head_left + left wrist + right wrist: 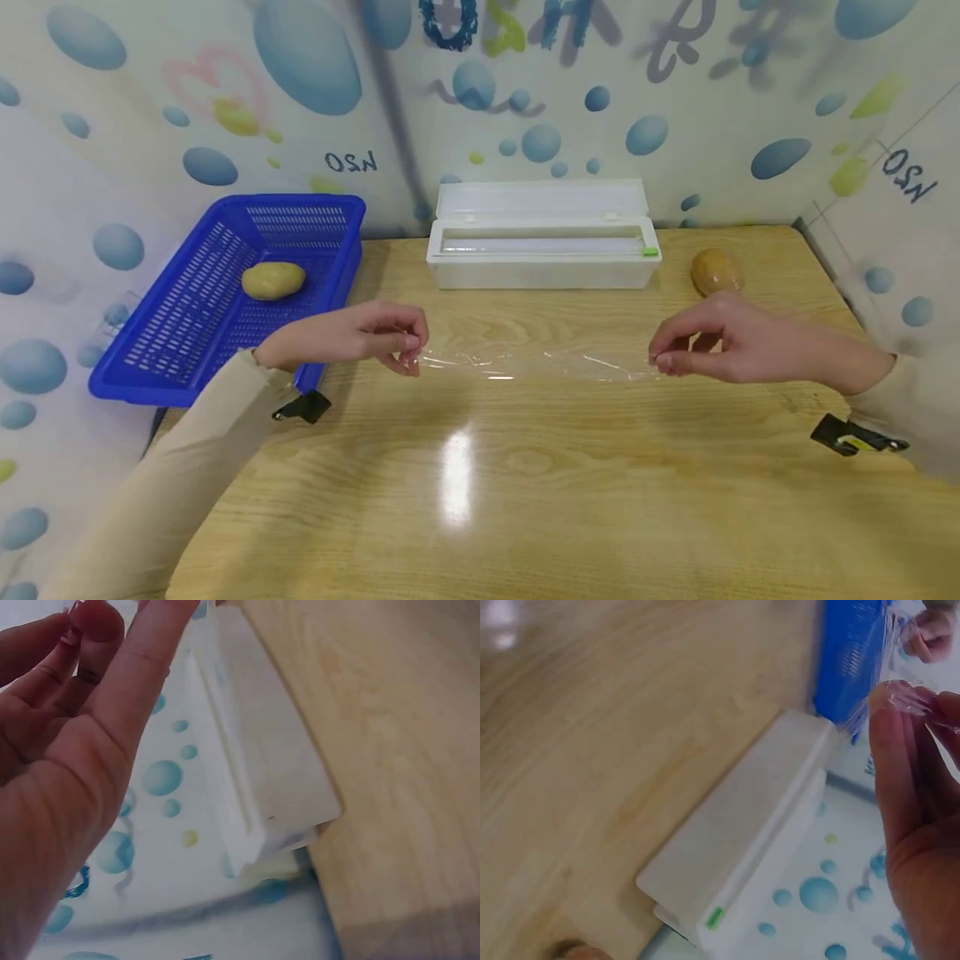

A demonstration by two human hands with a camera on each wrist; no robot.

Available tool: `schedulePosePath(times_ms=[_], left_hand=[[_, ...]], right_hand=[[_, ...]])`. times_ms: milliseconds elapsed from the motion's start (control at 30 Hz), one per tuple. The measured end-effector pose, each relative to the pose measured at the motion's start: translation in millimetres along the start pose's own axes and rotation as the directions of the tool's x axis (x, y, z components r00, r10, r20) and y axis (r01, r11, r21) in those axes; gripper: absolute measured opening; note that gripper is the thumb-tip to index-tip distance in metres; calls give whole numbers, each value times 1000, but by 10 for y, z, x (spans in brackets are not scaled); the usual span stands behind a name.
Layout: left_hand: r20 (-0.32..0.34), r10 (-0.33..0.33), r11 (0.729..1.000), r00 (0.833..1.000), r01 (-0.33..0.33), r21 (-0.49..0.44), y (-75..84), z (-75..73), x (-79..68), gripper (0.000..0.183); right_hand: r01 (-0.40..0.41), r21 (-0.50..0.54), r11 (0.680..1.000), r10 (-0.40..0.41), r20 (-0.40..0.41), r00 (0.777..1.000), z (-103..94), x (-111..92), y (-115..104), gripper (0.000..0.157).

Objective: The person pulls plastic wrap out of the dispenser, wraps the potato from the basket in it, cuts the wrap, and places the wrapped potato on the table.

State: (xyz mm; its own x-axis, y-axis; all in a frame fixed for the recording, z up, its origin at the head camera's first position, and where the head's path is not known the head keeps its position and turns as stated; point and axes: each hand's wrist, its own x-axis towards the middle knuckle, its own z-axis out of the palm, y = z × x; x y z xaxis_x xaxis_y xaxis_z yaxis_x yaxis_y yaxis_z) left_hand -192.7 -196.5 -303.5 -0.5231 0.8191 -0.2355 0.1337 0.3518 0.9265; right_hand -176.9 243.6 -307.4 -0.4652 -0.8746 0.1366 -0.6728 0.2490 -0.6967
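Observation:
A strip of clear plastic wrap [525, 367] stretches between both hands above the wooden table. At its left end, my left hand [367, 337] pinches the film between thumb and fingers. My right hand [720, 342] pinches the other end, and the right wrist view shows bunched film [907, 697] at those fingertips. Behind the strip stands a white wrap dispenser [543, 273] with its lid raised and a roll of film [540, 246] inside. Just beyond the right hand lies a brownish potato [716, 271] with a shiny surface.
A blue plastic basket [161, 308] on the left holds one pale potato [273, 281]; my left forearm passes over its near corner. A green slider [649, 251] sits at the dispenser's right end. The patterned wall [540, 100] borders the wooden table [570, 517] at the back.

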Motion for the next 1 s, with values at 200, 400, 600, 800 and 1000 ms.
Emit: schedulePosePath(times_ms=[200, 400, 600, 800, 1000], left_hand=[[27, 9, 988, 1000, -12, 151, -362, 223, 110, 15], [51, 69, 920, 996, -83, 384, -687, 427, 215, 15], [62, 114, 876, 992, -130, 464, -836, 548, 220, 12], [74, 183, 735, 980, -186, 651, -849, 673, 165, 11], [44, 175, 639, 984, -147, 755, -856, 788, 101, 10]], right_hand=[[72, -116, 991, -66, 56, 996, 394, -10, 195, 20], [184, -252, 950, -170, 77, 982, 724, -50, 443, 14], [323, -465, 824, -311, 105, 945, 935, -167, 615, 28], [383, -568, 728, -379, 132, 916, 1050, -269, 665, 45], [406, -646, 646, -402, 163, 901, 1129, -304, 675, 40]])
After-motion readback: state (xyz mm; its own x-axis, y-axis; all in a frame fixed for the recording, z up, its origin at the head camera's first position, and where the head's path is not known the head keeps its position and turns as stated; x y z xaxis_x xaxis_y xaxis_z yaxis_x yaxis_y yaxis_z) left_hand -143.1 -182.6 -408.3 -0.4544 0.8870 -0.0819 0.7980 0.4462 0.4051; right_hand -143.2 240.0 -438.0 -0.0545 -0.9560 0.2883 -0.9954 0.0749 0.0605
